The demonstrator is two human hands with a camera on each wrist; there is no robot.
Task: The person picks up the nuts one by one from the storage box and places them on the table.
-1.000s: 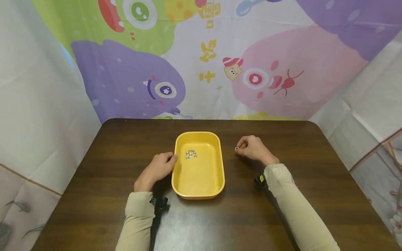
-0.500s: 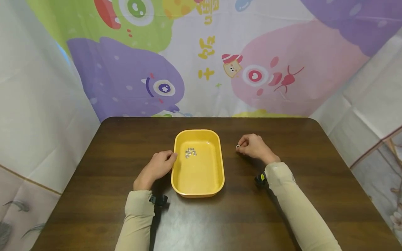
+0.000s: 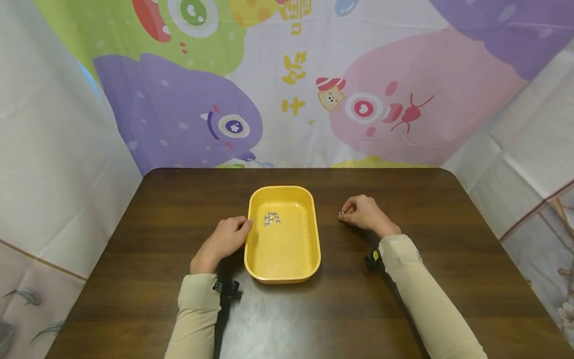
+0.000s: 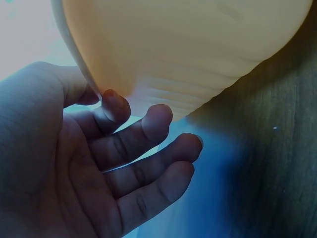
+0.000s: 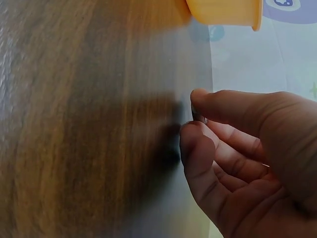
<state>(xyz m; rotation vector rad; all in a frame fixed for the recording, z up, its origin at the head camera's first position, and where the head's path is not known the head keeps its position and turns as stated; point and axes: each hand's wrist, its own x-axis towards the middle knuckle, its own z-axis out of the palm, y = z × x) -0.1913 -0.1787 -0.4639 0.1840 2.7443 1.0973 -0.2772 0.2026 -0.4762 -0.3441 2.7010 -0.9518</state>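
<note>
In the head view a yellow plastic tray (image 3: 282, 259) stands on the table. Several small silvery rings (image 3: 271, 218) lie together inside it, toward its far left. At its left side my left hand (image 3: 224, 241) grips the rim; the left wrist view has the thumb over the edge and fingertips (image 4: 157, 121) against the outer wall. To the right of the tray, just above the table, my right hand (image 3: 365, 215) pinches a small metal ring (image 5: 199, 117) between thumb and index finger. Those fingers cover most of the ring, so its exact kind is unclear.
The dark wooden table (image 3: 287, 319) has rounded far corners. Behind it hangs a cloth (image 3: 296, 144) printed with cartoon monsters, and pale cloths hang on both sides. A small black camera is worn on each wrist.
The small ring has turned in my right fingers, from showing its open face to being mostly covered. My right hand has shifted very slightly. The left hand and the tray stay put.
</note>
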